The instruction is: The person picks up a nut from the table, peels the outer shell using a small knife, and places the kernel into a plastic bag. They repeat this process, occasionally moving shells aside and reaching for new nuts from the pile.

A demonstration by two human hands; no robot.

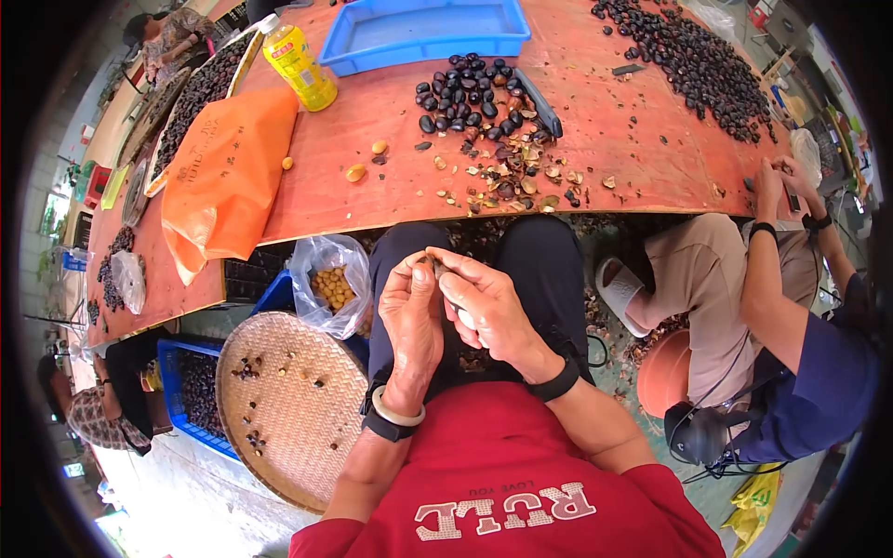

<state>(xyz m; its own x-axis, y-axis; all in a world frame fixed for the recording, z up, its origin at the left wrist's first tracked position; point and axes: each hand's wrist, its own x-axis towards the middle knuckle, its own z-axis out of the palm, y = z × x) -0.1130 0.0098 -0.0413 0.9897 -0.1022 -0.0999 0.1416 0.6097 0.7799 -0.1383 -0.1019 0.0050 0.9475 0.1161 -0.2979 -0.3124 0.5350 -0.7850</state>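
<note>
Red table (363,200) ahead; left hand (411,312), right hand (493,312) meeting, fingers (465,268) pinched on small dark piece (429,262).

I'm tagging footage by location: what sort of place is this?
Likely a hand-shelling workshop: dark nuts or seeds lie heaped on the red table, with broken shells beside them and a clear bag of yellowish kernels below.

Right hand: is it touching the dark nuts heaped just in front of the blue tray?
Apart. The head view plainly shows scattered shells and the front edge of the red table between the right hand and the dark nuts.
</note>
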